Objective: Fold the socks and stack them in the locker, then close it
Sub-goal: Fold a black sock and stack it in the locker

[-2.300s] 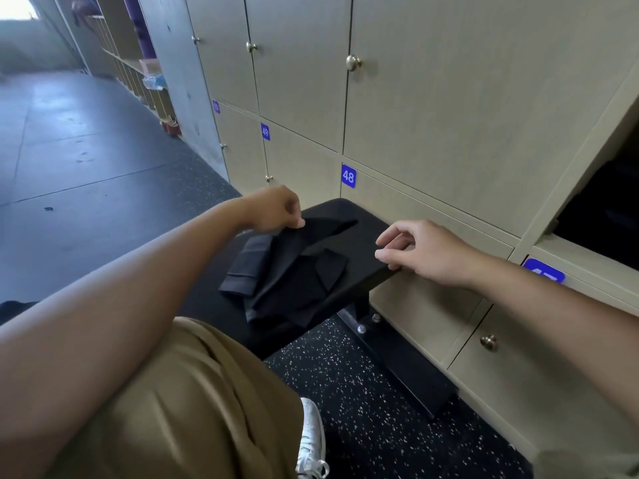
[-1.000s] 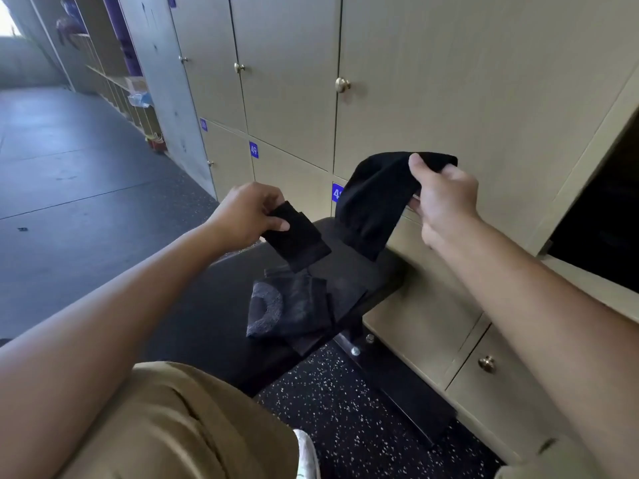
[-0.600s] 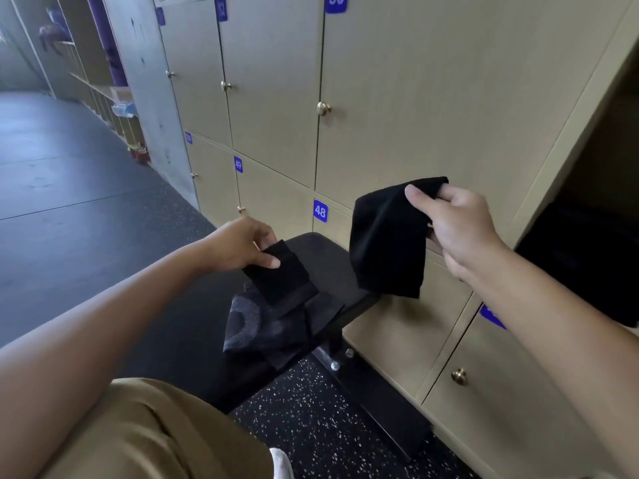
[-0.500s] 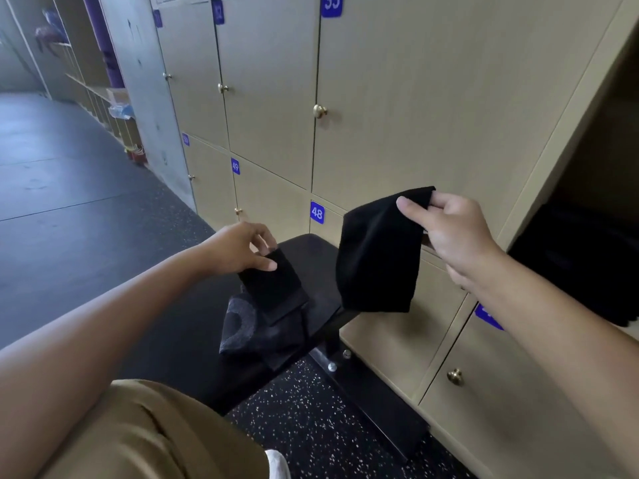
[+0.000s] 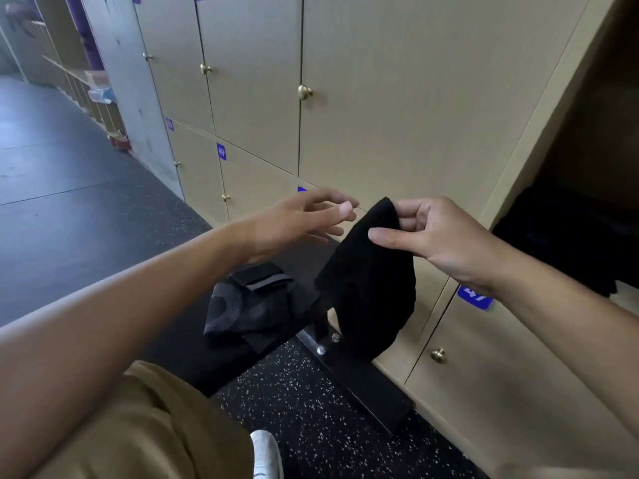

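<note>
A black sock (image 5: pixel 366 288) hangs in the air above the end of the black bench (image 5: pixel 173 347), pinched at its top edge between the thumb and curled fingers of the right hand (image 5: pixel 435 243), while the left hand (image 5: pixel 304 219) reaches toward it with fingers straight and spread, holding nothing. A pile of dark socks (image 5: pixel 249 305) lies on the bench below the left forearm, and the open locker (image 5: pixel 570 236) shows dark at the right, beside closed beige doors with brass knobs (image 5: pixel 305 92)
</note>
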Available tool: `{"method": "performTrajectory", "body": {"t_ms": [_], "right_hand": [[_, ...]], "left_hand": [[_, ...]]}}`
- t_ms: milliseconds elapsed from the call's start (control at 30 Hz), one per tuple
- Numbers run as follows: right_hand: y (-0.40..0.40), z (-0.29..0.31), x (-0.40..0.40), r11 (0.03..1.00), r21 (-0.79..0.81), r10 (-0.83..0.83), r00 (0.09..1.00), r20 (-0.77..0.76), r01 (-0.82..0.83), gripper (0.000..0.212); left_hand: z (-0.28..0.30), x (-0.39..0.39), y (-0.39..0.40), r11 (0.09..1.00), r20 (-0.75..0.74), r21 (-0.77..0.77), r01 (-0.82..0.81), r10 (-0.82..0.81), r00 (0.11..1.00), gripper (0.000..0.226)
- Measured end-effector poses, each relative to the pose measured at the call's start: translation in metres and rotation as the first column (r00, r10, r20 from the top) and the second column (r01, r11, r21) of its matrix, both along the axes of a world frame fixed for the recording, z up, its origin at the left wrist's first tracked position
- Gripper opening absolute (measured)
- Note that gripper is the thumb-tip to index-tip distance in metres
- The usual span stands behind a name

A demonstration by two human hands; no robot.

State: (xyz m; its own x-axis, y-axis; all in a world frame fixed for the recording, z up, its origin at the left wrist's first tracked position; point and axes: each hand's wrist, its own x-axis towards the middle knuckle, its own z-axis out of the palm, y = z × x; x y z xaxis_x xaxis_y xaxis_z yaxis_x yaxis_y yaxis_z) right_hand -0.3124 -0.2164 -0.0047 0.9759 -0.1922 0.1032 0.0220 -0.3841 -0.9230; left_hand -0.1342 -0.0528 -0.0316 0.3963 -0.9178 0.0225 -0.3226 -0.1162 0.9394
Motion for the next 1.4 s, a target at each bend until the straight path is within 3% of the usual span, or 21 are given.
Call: {"method": "performTrajectory", "body": {"t_ms": [100, 167, 367, 433, 533, 700, 900, 1067, 1167, 1400], "right_hand": [[-0.001, 0.002, -0.006, 0.999, 0.010, 0.038, 0.999, -0.006, -0.038, 0.024], [-0.002, 0.003, -0.010, 0.998, 0.022, 0.055, 0.998, -0.017, -0.055, 0.025], [-0.011, 0.002, -0.019, 0.999, 0.042, -0.009, 1.000, -0.002, 0.009, 0.027], [-0.014, 0.002, -0.022, 0.996, 0.067, -0.062, 0.998, 0.006, 0.062, 0.026], [-0.019, -0.002, -0.027, 0.988, 0.107, -0.111, 0.993, -0.031, 0.114, 0.028], [-0.029, -0.013, -0.038, 0.995, 0.090, -0.026, 0.967, -0.254, 0.050, 0.035], [-0.042, -0.023, -0.054, 1.000, -0.020, -0.010, 0.914, -0.406, 0.002, 0.034], [-0.056, -0.032, -0.061, 0.963, 0.118, -0.188, 0.917, -0.351, 0.243, 0.015], [-0.062, -0.035, -0.061, 0.916, 0.175, -0.313, 0.915, -0.253, 0.362, 0.025], [-0.064, -0.029, -0.062, 0.885, 0.269, -0.389, 0.921, -0.023, 0.380, 0.021]], "left_hand": [[-0.006, -0.010, -0.011, 0.972, -0.283, 0.151, 0.181, -0.133, 0.950, 0.074], [-0.014, -0.017, -0.016, 0.948, -0.404, 0.160, 0.275, -0.192, 0.894, 0.076], [-0.011, -0.029, -0.029, 0.984, -0.419, 0.042, 0.171, -0.138, 0.898, 0.056], [-0.008, -0.028, -0.030, 0.995, -0.404, -0.002, 0.104, -0.096, 0.910, 0.043], [-0.001, -0.023, -0.029, 0.996, -0.369, -0.061, 0.071, -0.088, 0.925, 0.042], [0.010, -0.012, -0.027, 0.982, -0.370, -0.159, -0.102, 0.037, 0.928, 0.032], [0.000, 0.015, -0.016, 0.955, -0.302, -0.111, -0.275, 0.231, 0.925, 0.038], [-0.013, 0.035, -0.001, 0.921, -0.130, -0.016, -0.388, 0.383, 0.915, 0.027], [-0.015, 0.040, 0.003, 0.928, -0.081, -0.008, -0.373, 0.372, 0.925, 0.028], [0.001, 0.034, 0.009, 0.955, 0.060, -0.192, -0.227, 0.242, 0.968, 0.032]]}}
